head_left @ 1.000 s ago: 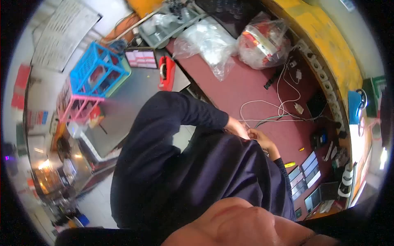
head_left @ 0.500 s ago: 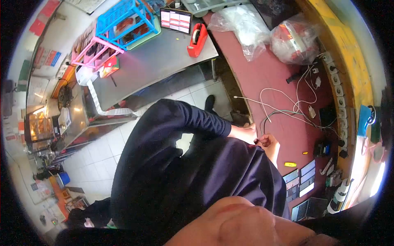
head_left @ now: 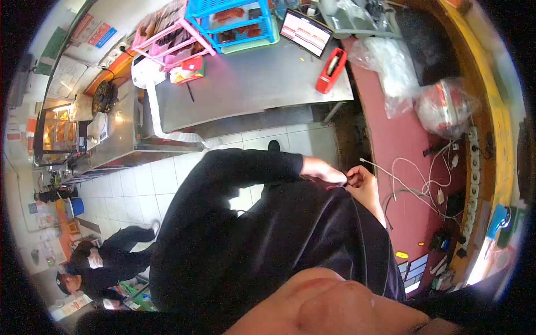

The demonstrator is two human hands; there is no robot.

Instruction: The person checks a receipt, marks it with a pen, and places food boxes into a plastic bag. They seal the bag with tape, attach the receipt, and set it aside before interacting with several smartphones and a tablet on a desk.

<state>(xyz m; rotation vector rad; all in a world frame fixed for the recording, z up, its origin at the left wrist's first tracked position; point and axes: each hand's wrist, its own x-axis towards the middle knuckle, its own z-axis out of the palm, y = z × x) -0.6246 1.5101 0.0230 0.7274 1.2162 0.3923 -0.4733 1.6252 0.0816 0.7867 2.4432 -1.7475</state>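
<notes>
My left hand (head_left: 325, 170) and my right hand (head_left: 365, 188) meet in front of my dark top (head_left: 279, 229), near its lower front edge. Both have their fingers closed, the right one in a pinch. Between the fingertips is a small dark bit that I cannot make out. A thin red strip shows on the cloth just below the left hand. The maroon tabletop (head_left: 399, 151) lies beyond my right hand, with a white cable (head_left: 393, 180) on it.
A metal table (head_left: 251, 84) ahead bears a red tape dispenser (head_left: 331, 70), a tablet (head_left: 305, 32), and blue (head_left: 237, 25) and pink racks (head_left: 170, 42). Plastic-wrapped goods (head_left: 446, 109) lie at right. A person in dark clothes (head_left: 114, 254) is at lower left.
My view has turned, so the tables sit lower and further right. My hands stay together at the garment. The other person at lower left has come more fully into view.
</notes>
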